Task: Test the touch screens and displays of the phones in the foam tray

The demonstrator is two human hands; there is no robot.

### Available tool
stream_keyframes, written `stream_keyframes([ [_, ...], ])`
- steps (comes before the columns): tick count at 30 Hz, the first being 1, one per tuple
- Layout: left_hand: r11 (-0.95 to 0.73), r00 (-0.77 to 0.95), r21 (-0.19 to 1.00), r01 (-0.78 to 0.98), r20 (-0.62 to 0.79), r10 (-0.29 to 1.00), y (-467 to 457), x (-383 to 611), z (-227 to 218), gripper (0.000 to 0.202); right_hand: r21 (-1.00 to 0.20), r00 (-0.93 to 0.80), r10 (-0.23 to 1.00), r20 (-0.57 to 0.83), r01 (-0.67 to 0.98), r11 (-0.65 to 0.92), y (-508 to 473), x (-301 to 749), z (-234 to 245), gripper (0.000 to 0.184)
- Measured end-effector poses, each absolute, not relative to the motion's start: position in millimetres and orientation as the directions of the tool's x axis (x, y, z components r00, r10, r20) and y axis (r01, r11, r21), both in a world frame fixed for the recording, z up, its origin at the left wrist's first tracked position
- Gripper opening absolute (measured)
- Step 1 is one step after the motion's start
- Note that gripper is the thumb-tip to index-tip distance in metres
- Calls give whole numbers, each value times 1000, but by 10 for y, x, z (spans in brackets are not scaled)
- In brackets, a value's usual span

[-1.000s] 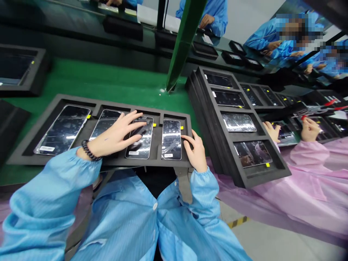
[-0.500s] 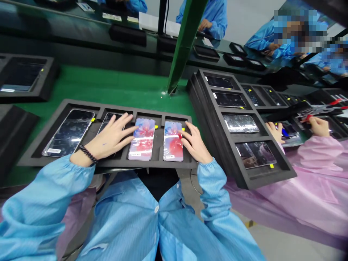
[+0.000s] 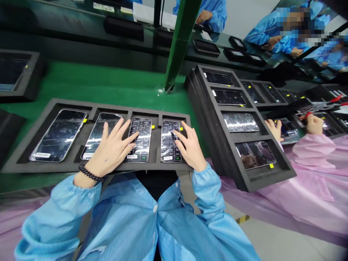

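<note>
A black foam tray [image 3: 69,166] lies in front of me with smartphones set in its compartments. My left hand [image 3: 112,146] is open, fingers spread, over the second phone [image 3: 95,136] and the third phone [image 3: 143,139]; one fingertip is at the third phone's screen. My right hand [image 3: 190,146] is open too, with a fingertip at the screen of the rightmost phone [image 3: 168,143]. Both of these phones show a dark screen with a grid of small labels. The leftmost phone [image 3: 58,136] has a dark screen, a white label and a yellow tab.
Stacked foam trays [image 3: 246,175] with phones stand at my right. Another tray [image 3: 34,92] sits at the far left. A green post [image 3: 178,47] rises behind my tray. A co-worker in a pink sleeve [image 3: 312,148] works at the right; others in blue sit across.
The third and rightmost phones' screens have gone from a pink-red flower picture to dark label grids. My left hand has shifted slightly down, uncovering more of the second phone.
</note>
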State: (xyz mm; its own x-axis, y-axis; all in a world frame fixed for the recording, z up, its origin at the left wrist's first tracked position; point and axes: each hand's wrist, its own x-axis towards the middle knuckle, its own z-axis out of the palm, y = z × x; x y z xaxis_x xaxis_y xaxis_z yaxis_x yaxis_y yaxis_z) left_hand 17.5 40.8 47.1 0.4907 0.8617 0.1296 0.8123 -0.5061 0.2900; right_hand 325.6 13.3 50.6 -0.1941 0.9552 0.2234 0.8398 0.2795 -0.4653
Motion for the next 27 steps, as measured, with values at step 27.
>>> stream_keyframes([
  [27,-462,441,282,841,136,887,772,304,531,57,-406,-212,944,253,862,303,403,3274,496,51],
])
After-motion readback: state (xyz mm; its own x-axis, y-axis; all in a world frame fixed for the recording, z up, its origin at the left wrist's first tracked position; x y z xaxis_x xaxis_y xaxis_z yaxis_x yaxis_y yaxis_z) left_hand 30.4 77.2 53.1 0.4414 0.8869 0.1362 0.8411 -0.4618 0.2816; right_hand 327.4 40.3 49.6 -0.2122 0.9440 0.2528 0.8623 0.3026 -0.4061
